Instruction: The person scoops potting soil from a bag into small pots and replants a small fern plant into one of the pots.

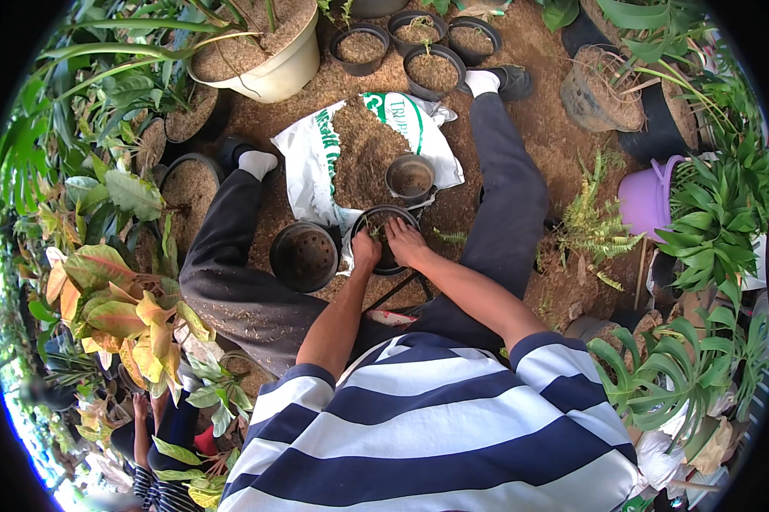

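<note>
Between my legs stands a black plastic pot (pixel 384 267) with a small green seedling (pixel 373 229) in it. My left hand (pixel 366 249) is closed at the pot's left side, its fingertips on the seedling's stem, partly hidden. Inside the right side of the same pot, my right hand (pixel 404 240) has its fingers stretched down toward the soil. Just left of it sits another black pot (pixel 304 258), with holes showing in its bottom. Beyond my hands, a smaller dark pot (pixel 410 177) rests on the soil spilling from a torn white sack (pixel 303 166).
Several black pots of soil (pixel 433 72) stand ahead, beside a large cream pot (pixel 286 68). A fern (pixel 602 226) and a purple bucket (pixel 646 200) are at the right. Leafy plants (pixel 120 299) crowd the left; another person's arm (pixel 140 427) shows at lower left.
</note>
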